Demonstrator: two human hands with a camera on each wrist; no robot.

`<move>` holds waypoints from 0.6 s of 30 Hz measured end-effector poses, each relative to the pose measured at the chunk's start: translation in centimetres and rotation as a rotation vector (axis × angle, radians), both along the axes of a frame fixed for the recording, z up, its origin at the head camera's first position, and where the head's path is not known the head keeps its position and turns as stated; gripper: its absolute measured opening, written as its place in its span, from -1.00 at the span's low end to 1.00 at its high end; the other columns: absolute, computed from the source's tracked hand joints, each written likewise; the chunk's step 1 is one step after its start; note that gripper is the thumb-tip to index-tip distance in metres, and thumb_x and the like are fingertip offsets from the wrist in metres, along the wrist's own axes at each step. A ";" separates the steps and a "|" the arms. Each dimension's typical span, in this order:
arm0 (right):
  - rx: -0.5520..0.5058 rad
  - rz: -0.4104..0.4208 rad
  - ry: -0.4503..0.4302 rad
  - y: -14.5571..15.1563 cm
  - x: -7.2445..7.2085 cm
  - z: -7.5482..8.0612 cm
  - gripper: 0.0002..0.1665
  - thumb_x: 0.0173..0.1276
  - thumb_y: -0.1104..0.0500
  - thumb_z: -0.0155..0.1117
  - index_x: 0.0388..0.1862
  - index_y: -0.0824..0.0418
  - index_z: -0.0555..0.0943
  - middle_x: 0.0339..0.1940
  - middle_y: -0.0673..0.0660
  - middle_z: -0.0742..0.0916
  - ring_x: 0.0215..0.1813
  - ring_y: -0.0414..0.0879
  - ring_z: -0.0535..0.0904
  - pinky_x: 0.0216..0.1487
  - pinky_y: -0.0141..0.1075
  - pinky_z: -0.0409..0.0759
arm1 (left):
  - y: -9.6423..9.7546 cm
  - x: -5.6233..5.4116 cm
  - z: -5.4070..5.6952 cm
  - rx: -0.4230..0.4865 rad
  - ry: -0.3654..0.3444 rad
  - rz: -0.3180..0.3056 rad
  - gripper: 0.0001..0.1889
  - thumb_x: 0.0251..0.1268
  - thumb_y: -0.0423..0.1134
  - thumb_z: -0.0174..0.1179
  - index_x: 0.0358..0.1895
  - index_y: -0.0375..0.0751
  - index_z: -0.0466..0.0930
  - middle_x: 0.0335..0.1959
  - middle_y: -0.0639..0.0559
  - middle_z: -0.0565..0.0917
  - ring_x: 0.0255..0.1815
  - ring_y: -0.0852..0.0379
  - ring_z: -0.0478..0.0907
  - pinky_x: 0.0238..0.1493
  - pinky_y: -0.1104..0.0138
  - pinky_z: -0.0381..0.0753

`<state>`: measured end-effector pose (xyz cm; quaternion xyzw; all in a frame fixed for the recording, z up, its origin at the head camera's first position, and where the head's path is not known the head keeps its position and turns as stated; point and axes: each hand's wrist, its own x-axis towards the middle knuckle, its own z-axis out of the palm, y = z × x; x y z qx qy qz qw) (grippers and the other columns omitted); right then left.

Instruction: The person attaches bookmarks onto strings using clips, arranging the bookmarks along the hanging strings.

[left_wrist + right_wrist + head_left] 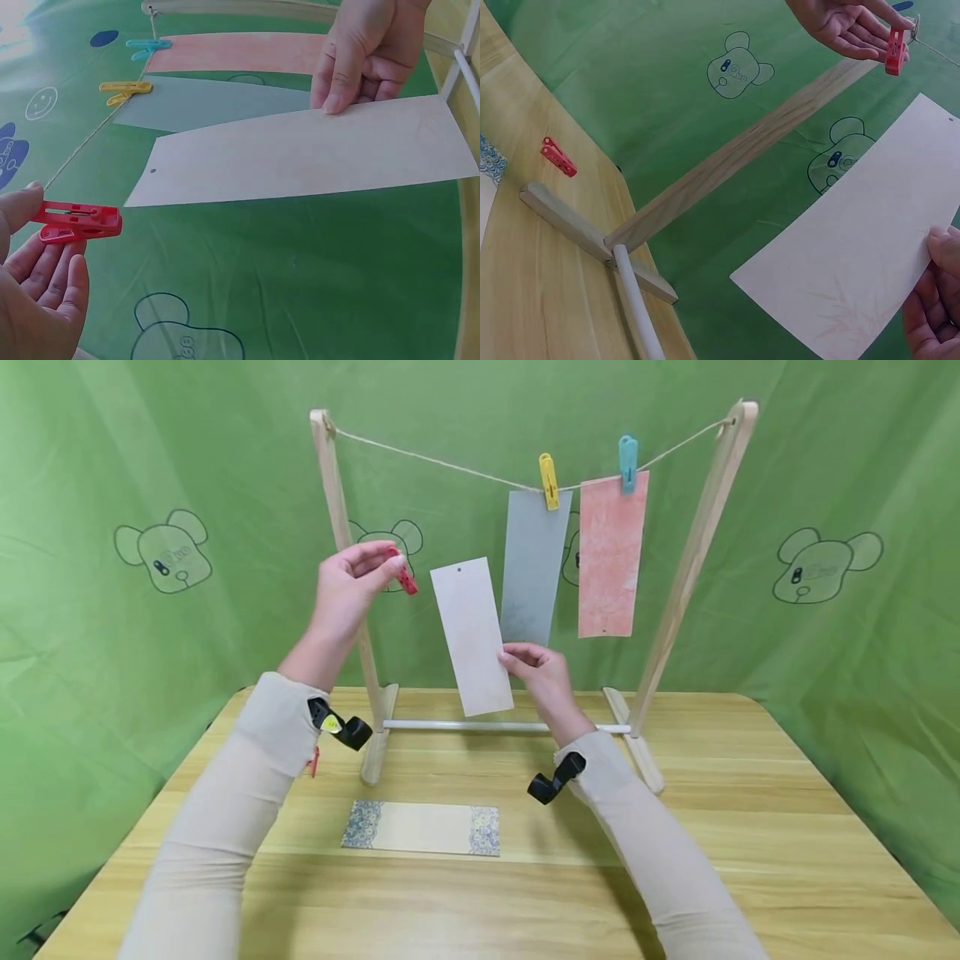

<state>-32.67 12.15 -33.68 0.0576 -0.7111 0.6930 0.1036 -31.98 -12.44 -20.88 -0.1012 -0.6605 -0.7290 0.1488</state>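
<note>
My left hand [348,585] pinches a red clothespin [81,221] by its handle ends between thumb and fingers, left of the string and cards. Between the thumb and fingers of my right hand [542,675] is the long edge of a pale card [472,639]. That card is held up at a slight tilt, with a small hole at its top end; the right wrist view shows a faint leaf print near its lower end. A grey-blue card [534,564] hangs just behind it from a yellow clothespin [549,482]. Farther right, a teal clothespin [628,464] holds a pink card [611,556] on the string [442,462].
Two wooden posts [693,560] carry the string, joined low down by a white rod [465,725]. A cream card with blue patterned ends [423,827] lies on the wooden table [750,852]. Another red clothespin [559,157] lies near the left foot. Green cloth [480,402] hangs behind.
</note>
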 end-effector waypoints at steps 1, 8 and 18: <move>-0.002 0.000 -0.003 -0.1 -0.1 0.2 -0.67 0.24 0.24 0.34 -0.07 0.41 0.61 -0.44 -0.11 0.69 -0.36 -0.25 0.58 -0.14 -0.33 0.64 | 0.1 -0.1 0.3 -0.011 0.005 0.004 -0.71 0.11 -0.33 0.35 -0.06 -0.24 0.62 -0.28 0.09 0.69 -0.22 0.23 0.59 -0.01 0.35 0.57; -0.043 0.017 -0.003 -0.6 -0.4 1.5 -0.71 0.22 0.24 0.36 -0.10 0.34 0.64 -0.41 -0.09 0.70 -0.33 -0.24 0.60 -0.06 -0.28 0.64 | 1.1 -0.8 2.5 -0.043 0.037 -0.005 -0.70 0.15 -0.33 0.31 -0.02 -0.26 0.61 -0.21 0.02 0.69 -0.19 0.22 0.58 0.04 0.30 0.57; -0.107 0.032 0.017 -1.4 -0.8 2.9 -0.71 0.20 0.28 0.37 -0.11 0.38 0.63 -0.41 -0.03 0.73 -0.38 -0.24 0.61 -0.13 -0.32 0.66 | 2.6 -1.6 6.0 -0.048 0.038 -0.030 -0.71 0.17 -0.38 0.28 -0.01 -0.24 0.60 -0.15 -0.02 0.68 -0.14 0.19 0.58 0.05 0.38 0.56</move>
